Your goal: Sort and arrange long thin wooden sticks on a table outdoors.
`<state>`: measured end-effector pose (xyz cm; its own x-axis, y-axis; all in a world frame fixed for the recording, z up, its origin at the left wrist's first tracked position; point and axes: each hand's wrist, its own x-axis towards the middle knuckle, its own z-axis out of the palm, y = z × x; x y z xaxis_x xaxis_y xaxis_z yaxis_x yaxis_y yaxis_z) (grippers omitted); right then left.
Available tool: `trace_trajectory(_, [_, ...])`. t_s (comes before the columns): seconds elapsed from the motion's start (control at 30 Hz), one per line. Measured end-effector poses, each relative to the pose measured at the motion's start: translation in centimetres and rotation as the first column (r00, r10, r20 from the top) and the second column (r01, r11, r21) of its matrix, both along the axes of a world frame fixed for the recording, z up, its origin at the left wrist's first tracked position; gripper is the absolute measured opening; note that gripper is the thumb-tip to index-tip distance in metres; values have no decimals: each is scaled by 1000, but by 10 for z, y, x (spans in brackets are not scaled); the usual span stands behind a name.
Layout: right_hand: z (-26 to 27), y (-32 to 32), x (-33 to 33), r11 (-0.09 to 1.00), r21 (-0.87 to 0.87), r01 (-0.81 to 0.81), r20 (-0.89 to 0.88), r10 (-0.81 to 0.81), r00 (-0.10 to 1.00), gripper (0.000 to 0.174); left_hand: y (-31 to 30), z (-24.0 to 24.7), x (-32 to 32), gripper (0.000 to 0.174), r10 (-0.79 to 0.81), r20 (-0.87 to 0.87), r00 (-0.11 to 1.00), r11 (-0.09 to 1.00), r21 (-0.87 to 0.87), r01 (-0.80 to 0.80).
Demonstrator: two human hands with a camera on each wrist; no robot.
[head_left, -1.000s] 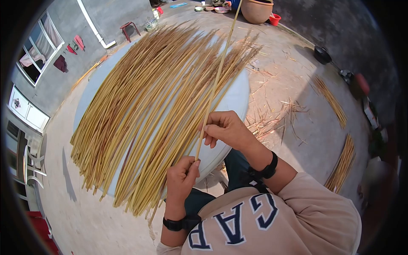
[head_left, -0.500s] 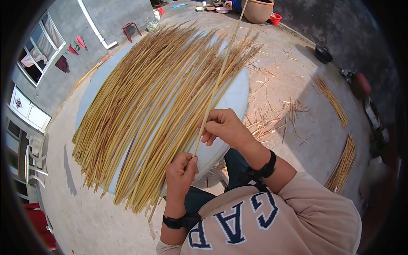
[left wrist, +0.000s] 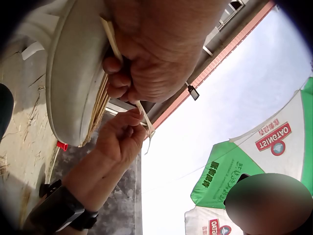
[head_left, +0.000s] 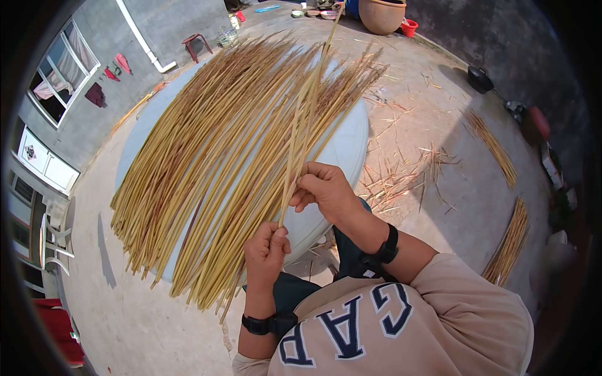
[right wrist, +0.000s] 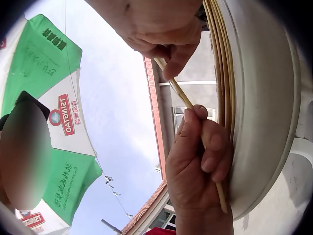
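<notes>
A long pale stalk [head_left: 286, 203] slants up from my two hands, and a thin strip splits away from it above my right hand [head_left: 329, 191]. The thumb and fingers of that hand pinch it. Just below, my left hand [head_left: 264, 252] grips the stalk's lower part; in the right wrist view the cut butt end [right wrist: 222, 203] sticks out beneath the left fingers. Beside and beyond the hands, many long yellow stalks [head_left: 182, 166] with brown feathery tops lie spread side by side on a round pale table [head_left: 348, 147], their butts overhanging its near edge.
Peelings [head_left: 401, 178] litter the concrete to the right of the table. Two bundles of stalks, one upper [head_left: 494, 149] and one lower [head_left: 506, 241], lie farther right. A big clay pot [head_left: 381, 15], a red bucket [head_left: 409, 27] and a dark pan [head_left: 480, 80] stand by the wall.
Both hands have shifted slightly, the left upward and the right a little left. The stalk, single in the earlier frames, now shows a strip parting from it above the right hand.
</notes>
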<state>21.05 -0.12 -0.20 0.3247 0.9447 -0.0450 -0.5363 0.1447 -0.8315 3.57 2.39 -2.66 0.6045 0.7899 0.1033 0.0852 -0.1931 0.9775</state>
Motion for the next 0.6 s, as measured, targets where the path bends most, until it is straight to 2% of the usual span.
trace_trajectory(0.07, [-2,-1,-2,1000,0,10,10,-10,1000,14,-1,1,-1,18,20,7,1000,1000,12,-20])
trace_trajectory(0.13, [-5,-3,-4,1000,-9,10,89,-9,996,14,-2,8,-1,18,104,120,987,983,-164,-84])
trace_trajectory(0.27, [-2,-13,-11,997,70,45,65,-50,997,16,-3,8,1,18,149,168,975,977,-179,-119])
trace_trajectory(0.33, [3,-19,-15,989,138,60,158,-82,984,17,-2,7,0,17,165,213,963,976,-179,-128])
trace_trajectory(0.53, [1,-24,-18,985,161,58,178,-87,980,17,-1,4,-1,17,168,248,954,971,-209,-117])
trace_trajectory(0.6, [1,-27,-21,988,156,9,206,-42,978,17,1,3,-2,17,194,270,943,962,-238,-130])
